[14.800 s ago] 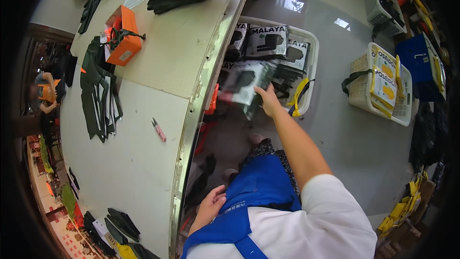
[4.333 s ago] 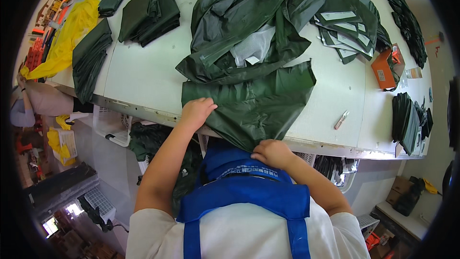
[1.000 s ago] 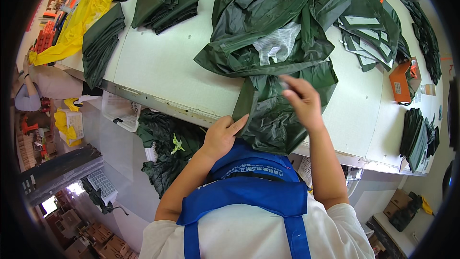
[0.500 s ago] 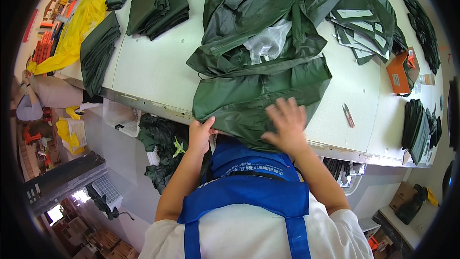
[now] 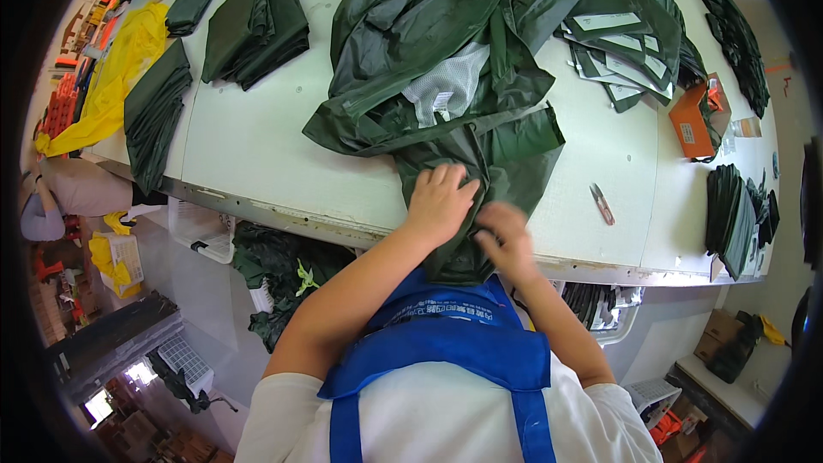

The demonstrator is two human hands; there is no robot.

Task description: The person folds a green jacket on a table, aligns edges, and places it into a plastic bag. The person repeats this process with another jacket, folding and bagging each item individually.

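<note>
A dark green rain jacket (image 5: 429,30) lies spread on the worktable, with a patch of white mesh lining (image 5: 450,86) showing in its middle. Its lower part is bunched and partly folded over toward the centre, hanging past the table's front edge against my apron. My left hand (image 5: 441,204) lies across this part, its fingers curled onto the folded fabric. Just to the right of it is my right hand (image 5: 510,244), bent-fingered and smeared by motion at the jacket's lower edge; whether it grips cloth is not visible.
Small thread snips (image 5: 603,204) lie right of the jacket on the worktable (image 5: 249,133). Folded green garments (image 5: 257,30) and a yellow garment (image 5: 120,77) are at left. Labelled green pouches (image 5: 617,47), an orange box (image 5: 699,120) and more folded garments (image 5: 729,219) sit at right.
My left hand has carried the jacket's lower left side rightward, folding it in and narrowing that part. My right hand, spread before, is now drawn in beside it with bent fingers.
</note>
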